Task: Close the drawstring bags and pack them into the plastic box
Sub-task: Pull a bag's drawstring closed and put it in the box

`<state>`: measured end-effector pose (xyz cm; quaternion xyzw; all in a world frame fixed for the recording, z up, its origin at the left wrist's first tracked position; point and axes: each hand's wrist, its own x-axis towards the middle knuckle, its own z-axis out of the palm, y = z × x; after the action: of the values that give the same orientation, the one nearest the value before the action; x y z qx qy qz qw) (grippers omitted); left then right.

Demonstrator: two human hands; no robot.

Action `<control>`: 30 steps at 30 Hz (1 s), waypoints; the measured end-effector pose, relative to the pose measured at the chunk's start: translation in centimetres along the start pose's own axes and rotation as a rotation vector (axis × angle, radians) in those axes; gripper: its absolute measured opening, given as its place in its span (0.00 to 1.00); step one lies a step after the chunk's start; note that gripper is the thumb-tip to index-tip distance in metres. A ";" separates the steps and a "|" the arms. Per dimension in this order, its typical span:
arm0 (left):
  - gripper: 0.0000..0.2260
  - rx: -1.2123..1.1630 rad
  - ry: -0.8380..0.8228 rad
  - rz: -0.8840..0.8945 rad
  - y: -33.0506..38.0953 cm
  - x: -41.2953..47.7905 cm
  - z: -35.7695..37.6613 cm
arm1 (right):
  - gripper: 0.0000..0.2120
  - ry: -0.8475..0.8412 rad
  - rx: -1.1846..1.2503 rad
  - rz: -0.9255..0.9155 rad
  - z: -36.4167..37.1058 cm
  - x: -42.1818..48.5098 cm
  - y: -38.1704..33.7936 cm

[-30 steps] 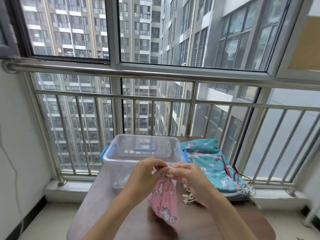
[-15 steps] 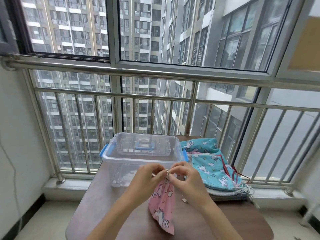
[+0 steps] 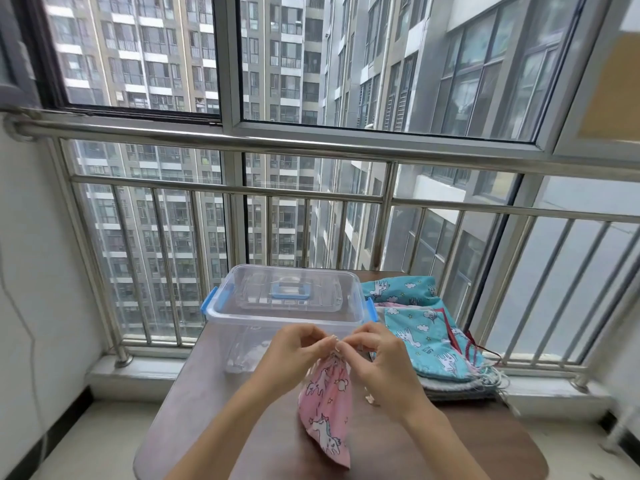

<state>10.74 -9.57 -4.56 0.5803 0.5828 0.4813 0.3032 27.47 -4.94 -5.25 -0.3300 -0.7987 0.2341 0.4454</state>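
Bag [image 3: 325, 410], pink w/ unicorns, hangs down over the brown surface [image 3: 214, 410]: the left hand [image 3: 294, 351] & the right hand [image 3: 377, 358] are both curled tight, pinching its bunched-up top btw them. Just behind the hands sits the clear plastic box [image 3: 284, 317] on the surface, its lid [image 3: 325, 289] on, w/ blue clips [image 3: 209, 304] at the sides & a blue handle [image 3: 290, 292] on top. Right beside the box, on its right, lies a pile of blue unicorn bags [image 3: 426, 334], flat, w/ loose strings [image 3: 498, 379] at the pile's right end.
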 end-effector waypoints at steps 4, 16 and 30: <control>0.05 0.089 -0.013 0.023 0.0 -0.1 -0.8 | 0.06 -0.039 -0.048 0.013 -0.7 0.3 0.3; 0.02 0.337 0.202 0.133 -0.4 -1.5 -0.2 | 0.17 -0.404 0.346 0.453 -1.9 1.5 1.0; 0.07 0.245 0.314 0.229 -0.3 -2.2 1.4 | 0.11 -0.436 0.568 0.686 -0.3 2.7 0.3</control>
<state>12.19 -11.38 -5.80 0.5931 0.6073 0.5226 0.0794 26.79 -2.71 -3.81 -0.3827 -0.6233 0.6391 0.2378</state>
